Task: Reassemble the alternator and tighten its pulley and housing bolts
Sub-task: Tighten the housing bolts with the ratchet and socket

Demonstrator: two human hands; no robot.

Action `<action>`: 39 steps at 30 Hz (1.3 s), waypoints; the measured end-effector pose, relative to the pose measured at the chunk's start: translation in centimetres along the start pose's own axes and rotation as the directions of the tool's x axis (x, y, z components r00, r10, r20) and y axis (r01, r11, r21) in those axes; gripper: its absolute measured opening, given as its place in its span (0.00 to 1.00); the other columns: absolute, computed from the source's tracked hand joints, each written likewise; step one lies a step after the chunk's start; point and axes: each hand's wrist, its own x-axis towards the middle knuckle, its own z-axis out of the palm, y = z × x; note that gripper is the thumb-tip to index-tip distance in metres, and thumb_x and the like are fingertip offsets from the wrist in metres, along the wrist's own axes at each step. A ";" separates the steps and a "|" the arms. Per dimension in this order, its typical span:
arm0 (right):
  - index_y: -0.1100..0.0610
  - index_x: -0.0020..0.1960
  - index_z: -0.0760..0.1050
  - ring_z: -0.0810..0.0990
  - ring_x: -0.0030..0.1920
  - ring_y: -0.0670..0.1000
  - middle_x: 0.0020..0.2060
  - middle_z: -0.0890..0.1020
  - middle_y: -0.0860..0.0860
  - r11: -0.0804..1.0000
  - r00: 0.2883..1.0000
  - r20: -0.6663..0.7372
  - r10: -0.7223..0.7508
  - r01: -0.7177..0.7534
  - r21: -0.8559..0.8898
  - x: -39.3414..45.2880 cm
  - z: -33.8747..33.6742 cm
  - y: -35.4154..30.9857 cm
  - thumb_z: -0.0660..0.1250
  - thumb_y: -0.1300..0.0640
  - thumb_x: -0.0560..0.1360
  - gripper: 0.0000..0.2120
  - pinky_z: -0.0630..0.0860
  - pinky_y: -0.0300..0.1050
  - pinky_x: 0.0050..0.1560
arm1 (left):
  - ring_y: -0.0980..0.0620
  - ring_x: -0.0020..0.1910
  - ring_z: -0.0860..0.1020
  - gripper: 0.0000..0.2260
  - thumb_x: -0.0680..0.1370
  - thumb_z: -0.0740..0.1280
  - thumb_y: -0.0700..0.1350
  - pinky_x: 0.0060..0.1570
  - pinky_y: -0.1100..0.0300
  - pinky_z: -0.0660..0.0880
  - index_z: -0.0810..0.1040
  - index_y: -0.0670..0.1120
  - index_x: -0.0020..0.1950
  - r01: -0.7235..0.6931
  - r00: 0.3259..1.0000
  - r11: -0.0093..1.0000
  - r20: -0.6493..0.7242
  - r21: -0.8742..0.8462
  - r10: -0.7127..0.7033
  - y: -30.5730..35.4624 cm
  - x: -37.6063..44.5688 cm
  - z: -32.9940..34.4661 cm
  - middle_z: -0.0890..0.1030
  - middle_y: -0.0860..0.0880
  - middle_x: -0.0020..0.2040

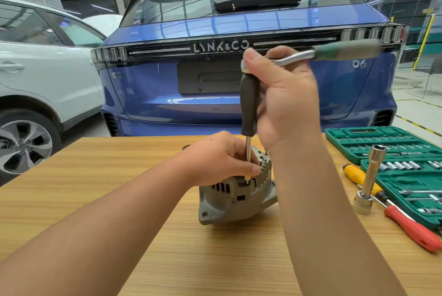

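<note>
The alternator (236,190) stands on the tabletop (95,200). The left hand (220,159) steadies it, fingers pinching the shaft of a driver (248,104) seated on a housing bolt. The right hand (284,94) has its grip clamped on the driver's handle with a ratchet (334,53) at the top. Housing-bolt tightening seems under way; the next move calls for swinging the ratchet while keeping the shaft upright.
</note>
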 end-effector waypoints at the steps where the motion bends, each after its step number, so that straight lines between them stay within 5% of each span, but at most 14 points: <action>1: 0.55 0.44 0.74 0.78 0.34 0.46 0.33 0.79 0.48 0.956 0.978 0.021 -0.207 0.207 -0.210 0.1 -0.2 0.3 0.73 0.69 0.74 0.11 0.76 0.39 0.38 | 0.65 0.41 0.81 0.02 0.78 0.73 0.55 0.45 0.59 0.78 0.85 0.61 0.48 0.003 1.000 1.000 0.001 -0.006 -0.003 0.0 0.0 0.0 0.85 0.63 0.41; 4: 0.55 0.46 0.79 0.78 0.41 0.48 0.40 0.79 0.51 0.763 0.894 0.286 -0.344 0.444 -0.470 0.1 -0.5 1.4 0.69 0.66 0.77 0.07 0.77 0.46 0.46 | 0.64 0.41 0.81 0.03 0.78 0.73 0.54 0.46 0.57 0.78 0.84 0.63 0.45 0.008 1.000 1.000 0.000 -0.029 -0.008 0.1 0.0 -0.1 0.85 0.62 0.41; 8: 0.51 0.52 0.81 0.78 0.42 0.51 0.48 0.82 0.51 0.965 0.925 0.378 -0.031 0.126 -0.230 -0.3 -0.6 1.1 0.63 0.58 0.71 0.13 0.76 0.49 0.42 | 0.64 0.43 0.82 0.02 0.78 0.74 0.54 0.53 0.52 0.80 0.85 0.61 0.46 0.019 1.000 0.999 -0.008 -0.035 -0.019 0.0 -0.1 -0.1 0.86 0.62 0.43; 11: 0.58 0.60 0.78 0.76 0.44 0.54 0.56 0.80 0.58 0.996 0.862 0.502 0.067 -0.026 -0.087 0.2 -1.5 0.5 0.56 0.52 0.74 0.20 0.72 0.49 0.44 | 0.64 0.42 0.81 0.04 0.77 0.74 0.54 0.49 0.56 0.79 0.84 0.64 0.43 0.015 0.999 1.000 -0.027 -0.025 -0.016 0.0 -0.2 -0.1 0.85 0.62 0.41; 15: 0.53 0.64 0.76 0.74 0.42 0.52 0.49 0.80 0.54 0.979 0.800 0.567 0.193 -0.192 -0.062 1.0 -2.4 0.2 0.52 0.43 0.80 0.22 0.69 0.47 0.42 | 0.64 0.41 0.81 0.04 0.77 0.75 0.55 0.43 0.60 0.75 0.84 0.62 0.42 0.023 0.999 1.000 -0.032 -0.009 -0.023 0.0 -0.1 0.0 0.85 0.63 0.38; 19: 0.53 0.62 0.74 0.75 0.39 0.51 0.42 0.78 0.50 0.977 0.863 0.459 0.208 -0.165 -0.133 0.9 -1.9 0.4 0.63 0.49 0.78 0.15 0.71 0.45 0.37 | 0.65 0.40 0.81 0.02 0.76 0.75 0.55 0.42 0.61 0.74 0.84 0.61 0.44 0.019 0.999 1.000 -0.033 0.012 -0.018 0.1 -0.2 0.0 0.84 0.63 0.39; 21: 0.53 0.59 0.73 0.75 0.38 0.48 0.39 0.79 0.47 0.957 0.943 0.327 0.058 0.041 -0.288 0.4 -1.3 0.5 0.70 0.50 0.76 0.15 0.73 0.43 0.38 | 0.65 0.41 0.81 0.02 0.77 0.75 0.55 0.42 0.61 0.75 0.84 0.61 0.44 0.009 1.000 1.000 -0.016 0.019 -0.009 0.2 -0.1 0.0 0.85 0.63 0.40; 23: 0.50 0.54 0.73 0.75 0.35 0.42 0.37 0.78 0.42 0.791 0.961 0.158 -0.227 0.277 -0.545 0.0 -0.8 0.8 0.76 0.54 0.73 0.14 0.72 0.38 0.38 | 0.63 0.42 0.82 0.01 0.76 0.75 0.55 0.45 0.57 0.78 0.86 0.59 0.47 0.001 1.000 1.000 0.000 0.015 -0.001 0.2 -0.1 0.0 0.85 0.62 0.42; 25: 0.51 0.53 0.73 0.75 0.31 0.41 0.35 0.78 0.42 0.749 0.946 0.035 -0.322 0.278 -0.602 0.0 -0.4 0.7 0.75 0.59 0.73 0.13 0.71 0.36 0.35 | 0.62 0.42 0.82 0.04 0.76 0.75 0.55 0.45 0.56 0.79 0.86 0.59 0.49 0.003 1.000 1.000 -0.001 0.018 -0.003 0.2 -0.1 0.0 0.85 0.62 0.42; 27: 0.54 0.54 0.74 0.75 0.31 0.44 0.35 0.80 0.48 0.943 1.000 -0.004 -0.031 0.028 -0.331 0.0 -0.2 -0.3 0.74 0.57 0.75 0.11 0.70 0.39 0.33 | 0.64 0.41 0.81 0.03 0.76 0.74 0.56 0.43 0.59 0.77 0.86 0.60 0.48 0.002 1.000 1.000 0.002 0.022 -0.003 0.0 -0.1 0.0 0.85 0.63 0.41; 30: 0.58 0.55 0.74 0.75 0.33 0.49 0.37 0.83 0.53 0.907 0.895 0.146 0.421 -0.414 -0.077 0.6 -0.7 -1.5 0.63 0.46 0.81 0.14 0.69 0.44 0.37 | 0.66 0.41 0.81 0.02 0.76 0.75 0.56 0.43 0.59 0.77 0.85 0.61 0.46 0.010 1.000 1.000 -0.007 0.018 -0.010 -0.1 0.1 0.0 0.84 0.64 0.40; 33: 0.59 0.59 0.75 0.76 0.35 0.48 0.41 0.84 0.53 0.872 0.853 0.194 0.484 -0.488 -0.029 0.6 -0.6 -1.6 0.65 0.49 0.78 0.16 0.70 0.40 0.38 | 0.66 0.40 0.81 0.02 0.75 0.76 0.56 0.42 0.59 0.77 0.84 0.63 0.46 0.014 1.000 1.000 -0.017 0.016 -0.014 -0.2 0.2 0.0 0.84 0.63 0.40; 36: 0.58 0.48 0.80 0.76 0.33 0.47 0.38 0.82 0.51 0.867 0.856 0.215 0.470 -0.494 0.072 0.3 -0.5 -1.6 0.71 0.53 0.66 0.13 0.74 0.38 0.35 | 0.67 0.40 0.81 0.05 0.75 0.76 0.55 0.40 0.62 0.76 0.83 0.64 0.47 -0.005 1.000 1.000 -0.020 0.014 0.005 -0.3 0.1 0.0 0.84 0.64 0.40; 39: 0.56 0.46 0.75 0.77 0.33 0.45 0.35 0.79 0.48 0.949 0.941 0.165 0.297 -0.309 0.054 0.0 -0.1 -0.7 0.75 0.62 0.67 0.11 0.75 0.38 0.38 | 0.67 0.41 0.81 0.04 0.75 0.76 0.55 0.42 0.61 0.78 0.84 0.63 0.48 -0.003 1.000 1.000 -0.019 0.016 0.003 -0.3 0.1 0.0 0.84 0.64 0.41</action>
